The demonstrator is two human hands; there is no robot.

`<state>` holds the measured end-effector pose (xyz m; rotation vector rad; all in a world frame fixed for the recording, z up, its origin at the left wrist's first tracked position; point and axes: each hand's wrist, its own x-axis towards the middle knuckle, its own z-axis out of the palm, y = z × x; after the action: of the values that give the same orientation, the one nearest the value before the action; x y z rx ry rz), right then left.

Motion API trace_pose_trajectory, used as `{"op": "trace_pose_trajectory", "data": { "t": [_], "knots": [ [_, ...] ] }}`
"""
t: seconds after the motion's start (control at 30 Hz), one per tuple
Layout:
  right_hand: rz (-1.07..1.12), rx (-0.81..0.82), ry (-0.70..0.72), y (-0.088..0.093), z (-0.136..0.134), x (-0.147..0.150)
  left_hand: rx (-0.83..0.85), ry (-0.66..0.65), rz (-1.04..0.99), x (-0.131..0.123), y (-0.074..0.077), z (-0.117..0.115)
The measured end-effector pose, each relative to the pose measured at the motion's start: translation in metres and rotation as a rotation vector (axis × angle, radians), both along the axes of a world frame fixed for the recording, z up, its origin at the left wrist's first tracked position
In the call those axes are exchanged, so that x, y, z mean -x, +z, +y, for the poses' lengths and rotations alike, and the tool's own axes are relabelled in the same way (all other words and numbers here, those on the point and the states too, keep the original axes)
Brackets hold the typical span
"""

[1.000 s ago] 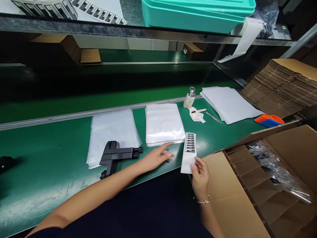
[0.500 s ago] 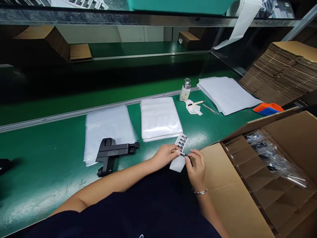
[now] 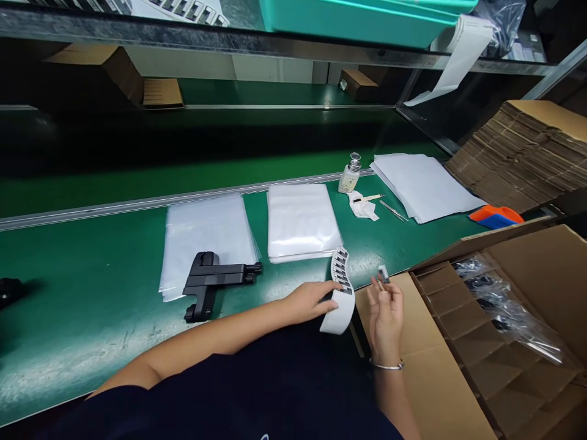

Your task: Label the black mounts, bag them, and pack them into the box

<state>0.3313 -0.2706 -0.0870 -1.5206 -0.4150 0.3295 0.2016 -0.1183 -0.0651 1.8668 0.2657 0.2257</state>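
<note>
My left hand (image 3: 310, 300) holds a curled white label strip (image 3: 340, 292) with several dark labels on it, at the near edge of the green bench. My right hand (image 3: 386, 307) is lifted just to the right of the strip and pinches one small peeled label (image 3: 383, 274) at its fingertips. A black plastic part (image 3: 215, 285) lies further left, resting partly on a stack of clear plastic bags (image 3: 206, 238). A second stack of clear bags (image 3: 300, 221) lies behind the strip.
An open cardboard box (image 3: 513, 330) with dividers and bagged parts stands at the right. Behind it are a small bottle (image 3: 350, 173), a cloth (image 3: 364, 206), tweezers (image 3: 394, 211), white sheets (image 3: 424, 186), an orange and blue tool (image 3: 496, 217) and flat cardboard (image 3: 523, 153). A teal bin (image 3: 367, 18) sits on the shelf above.
The left hand took over the label strip, which now curls upward. The right hand peeled one label off and drew it away to the right.
</note>
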Motion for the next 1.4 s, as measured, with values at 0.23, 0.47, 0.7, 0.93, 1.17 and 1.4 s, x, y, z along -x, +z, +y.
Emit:
{"op": "trace_pose_trajectory", "data": {
  "t": [0.23,0.47,0.7,0.93,1.17,1.4],
  "knots": [
    [-0.056,0.074,0.120,0.012,0.035,0.006,-0.385,-0.194,-0.150,0.019,0.004,0.002],
    [-0.204,0.017,0.220,0.032,0.059,0.016,-0.516,-0.058,-0.229,0.035,0.013,0.011],
    [-0.529,0.186,-0.029,0.031,0.104,-0.092,-0.218,0.305,-0.137,0.098,0.029,0.065],
    [-0.921,0.481,-0.142,0.030,0.135,-0.093,0.010,0.695,-0.020,0.214,0.007,0.120],
    [-0.305,0.223,0.784,0.043,0.174,0.085,-0.131,0.862,0.035,0.197,-0.014,0.062],
    [-0.283,0.422,1.041,0.031,0.185,0.132,-0.367,0.821,0.167,0.195,-0.018,0.058]
  ]
}}
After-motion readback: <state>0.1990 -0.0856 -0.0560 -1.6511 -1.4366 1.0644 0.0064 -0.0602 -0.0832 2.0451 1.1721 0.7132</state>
